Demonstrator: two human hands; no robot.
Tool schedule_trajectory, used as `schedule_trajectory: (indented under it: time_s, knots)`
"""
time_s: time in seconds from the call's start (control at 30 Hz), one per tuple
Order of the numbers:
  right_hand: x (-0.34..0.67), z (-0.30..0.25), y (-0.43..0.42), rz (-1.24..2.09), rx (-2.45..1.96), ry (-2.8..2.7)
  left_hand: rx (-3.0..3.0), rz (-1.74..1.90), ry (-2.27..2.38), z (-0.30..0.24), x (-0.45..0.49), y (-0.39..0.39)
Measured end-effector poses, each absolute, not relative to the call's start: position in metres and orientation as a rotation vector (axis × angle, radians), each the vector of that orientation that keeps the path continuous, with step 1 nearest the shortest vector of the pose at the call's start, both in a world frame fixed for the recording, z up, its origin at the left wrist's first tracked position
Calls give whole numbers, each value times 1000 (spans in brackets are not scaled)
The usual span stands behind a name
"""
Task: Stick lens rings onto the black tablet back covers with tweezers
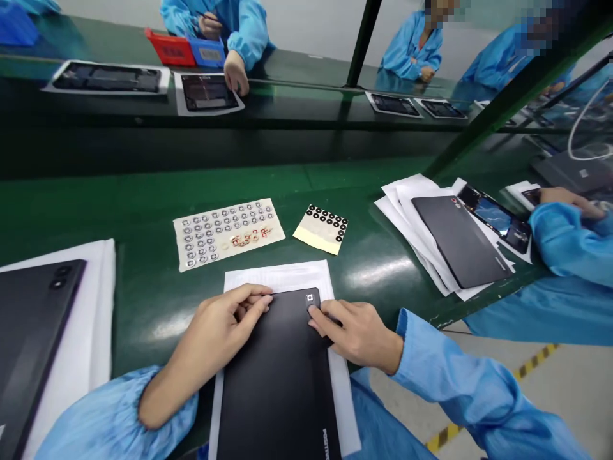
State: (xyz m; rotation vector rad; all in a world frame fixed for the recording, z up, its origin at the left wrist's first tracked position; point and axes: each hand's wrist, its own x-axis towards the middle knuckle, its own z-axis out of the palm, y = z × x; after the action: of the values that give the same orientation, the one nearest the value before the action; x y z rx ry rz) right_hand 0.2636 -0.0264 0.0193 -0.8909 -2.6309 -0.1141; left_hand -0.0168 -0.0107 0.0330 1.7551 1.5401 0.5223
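My left hand (225, 319) rests on the upper left edge of a matte black tablet back (275, 377), fingers curled together. My right hand (352, 332) lies on its upper right corner, fingertips beside a small square camera lens piece (310, 298). The tablet lies on a white sheet of paper (278, 276). Above it on the bench are a backing sheet of metal lens rings (205, 233) and a smaller sheet of black rings (322, 229). Whatever lies under my right fingertips is hidden.
The green bench (143, 191) holds a dark tablet on white paper (33, 345) at left. At right, another tablet (460, 239) lies on loose papers beside a co-worker's blue-sleeved hand (569, 201). Across a dark divider, co-workers sit at a second bench. Striped floor tape shows at lower right.
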Motion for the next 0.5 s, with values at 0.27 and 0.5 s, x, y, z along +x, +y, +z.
schedule_trajectory:
  time_s: [0.27,0.5]
  knots:
    - [259,31,-28,31,-850,-2834,2251,718,2017,26,-66,26]
    - [212,69,49,508,-1005,-2573,2228,624,2164,-3,-87,51]
